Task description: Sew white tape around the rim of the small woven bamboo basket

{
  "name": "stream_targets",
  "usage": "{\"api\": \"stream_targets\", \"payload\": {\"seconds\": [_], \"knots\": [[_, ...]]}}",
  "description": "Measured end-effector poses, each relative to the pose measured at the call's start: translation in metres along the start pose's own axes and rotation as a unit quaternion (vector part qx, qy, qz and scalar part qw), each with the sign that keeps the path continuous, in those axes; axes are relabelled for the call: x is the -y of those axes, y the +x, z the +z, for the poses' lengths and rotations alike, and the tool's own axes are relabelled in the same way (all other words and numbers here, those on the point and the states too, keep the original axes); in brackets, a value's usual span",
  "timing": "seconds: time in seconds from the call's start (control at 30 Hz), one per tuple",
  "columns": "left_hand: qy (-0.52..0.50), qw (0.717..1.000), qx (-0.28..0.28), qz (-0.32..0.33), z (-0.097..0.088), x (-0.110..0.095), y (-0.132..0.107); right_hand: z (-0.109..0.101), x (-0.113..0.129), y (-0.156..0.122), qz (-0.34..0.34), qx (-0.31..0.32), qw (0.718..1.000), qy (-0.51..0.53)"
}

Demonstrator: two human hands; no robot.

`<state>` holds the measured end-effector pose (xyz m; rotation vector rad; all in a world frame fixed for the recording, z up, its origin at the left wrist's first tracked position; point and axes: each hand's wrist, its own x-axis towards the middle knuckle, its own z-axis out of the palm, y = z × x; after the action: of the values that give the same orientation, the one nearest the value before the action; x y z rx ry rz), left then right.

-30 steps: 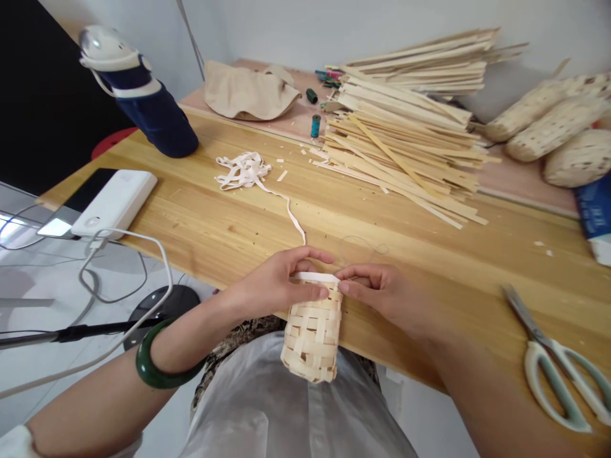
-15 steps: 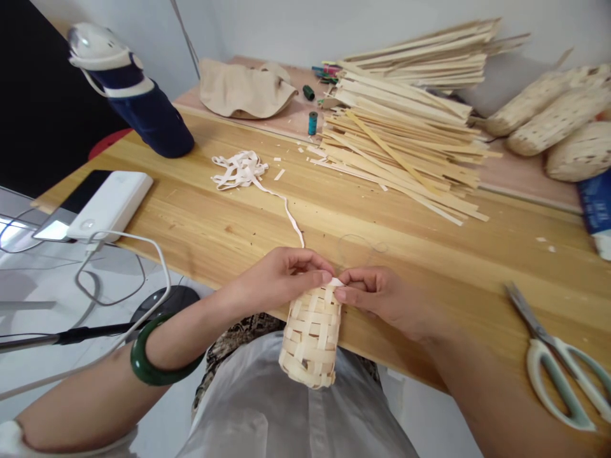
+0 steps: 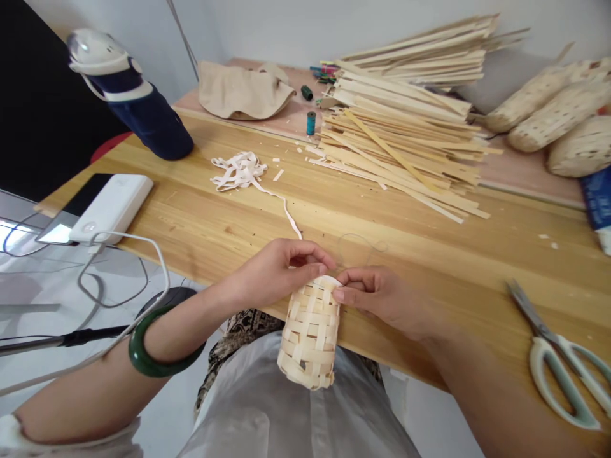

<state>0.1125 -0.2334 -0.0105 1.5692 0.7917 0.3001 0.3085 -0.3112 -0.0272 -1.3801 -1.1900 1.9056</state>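
A small woven basket (image 3: 310,337) of pale wood strips hangs at the table's front edge, its rim up and tilted away from me. White ribbon lies along the rim between my hands. From the rim's left side, my left hand (image 3: 291,270) curls its thumb and fingers around the ribbon; the fingertips are partly hidden. On the right, my right hand (image 3: 367,289) pinches rim and ribbon between thumb and bent fingers. The loose white ribbon (image 3: 238,170) sits in a tangled heap on the table, one tail running behind my left hand. A thin thread (image 3: 363,238) lies beyond the right hand.
Scissors (image 3: 548,343) lie at the right. Behind are wood strips (image 3: 405,140), a teal thread spool (image 3: 311,123), a beige cloth (image 3: 243,89) and several woven pieces (image 3: 558,117). A blue bottle (image 3: 143,108) and a white power bank (image 3: 114,203) with a cable are at the left.
My left hand has shifted slightly up and left, and its fingertips are farther from the right hand's. More of the white-edged rim shows. The right hand has stayed at the rim.
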Motion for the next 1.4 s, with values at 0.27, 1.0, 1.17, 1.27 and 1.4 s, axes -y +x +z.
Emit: {"api": "stream_targets", "payload": {"seconds": [0.27,1.0,1.17,1.27,1.4], "knots": [[0.028,0.997,0.069,-0.014,-0.014,-0.009,-0.005,0.002,0.002,-0.001,0.012,-0.022,1.000,-0.018],[-0.146,0.982,0.007,-0.117,-0.001,-0.026,-0.016,0.000,-0.003,0.002,0.000,-0.009,1.000,-0.008],[-0.162,0.982,0.023,-0.097,0.001,-0.028,-0.012,0.000,-0.004,0.001,-0.014,0.004,1.000,0.004],[-0.084,0.994,-0.014,-0.074,-0.005,-0.025,-0.012,-0.001,-0.006,0.001,-0.018,-0.009,1.000,-0.006],[0.038,0.998,-0.034,-0.038,-0.013,-0.017,-0.016,-0.001,-0.008,0.001,-0.022,-0.013,1.000,-0.008]]}}
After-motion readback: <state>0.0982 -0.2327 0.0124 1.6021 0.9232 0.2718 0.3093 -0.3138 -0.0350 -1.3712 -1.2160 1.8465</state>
